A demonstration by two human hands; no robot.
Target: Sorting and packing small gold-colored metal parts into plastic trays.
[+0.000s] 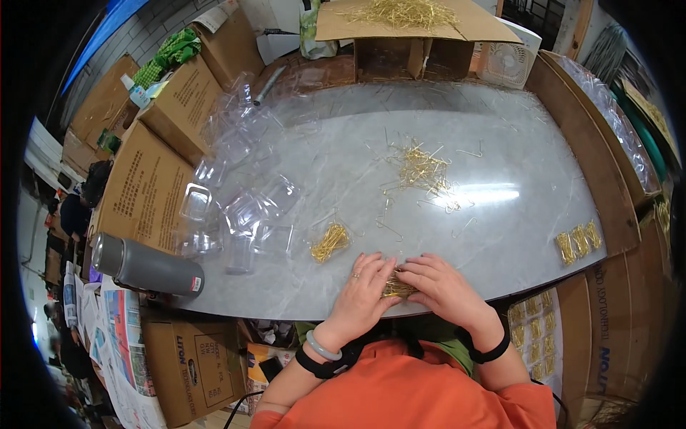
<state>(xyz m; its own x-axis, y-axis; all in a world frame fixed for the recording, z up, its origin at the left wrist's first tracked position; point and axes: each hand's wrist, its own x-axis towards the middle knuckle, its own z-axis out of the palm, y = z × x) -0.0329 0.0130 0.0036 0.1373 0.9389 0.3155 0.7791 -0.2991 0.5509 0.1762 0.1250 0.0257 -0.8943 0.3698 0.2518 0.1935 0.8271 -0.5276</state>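
Note:
Close to the front edge of the grey table, my left hand (362, 291) and my right hand (444, 287) are curled around a bundle of gold wire hooks (397, 287) from both sides. The fingers cover much of it, and whether a plastic box is around it I cannot tell. Just beyond my left hand sits a small heap of gold hooks (329, 243), seemingly in a clear plastic box. Farther out, loose gold hooks (420, 170) lie in a tangled pile, with single ones scattered around.
Empty clear plastic boxes (246, 211) crowd the table's left side, near a grey bottle (153, 267). Filled boxes (580, 244) stand at the right edge; more lie in a carton (534, 332) below. A cardboard shelf (479, 27) bears more hooks beside a white fan (506, 63).

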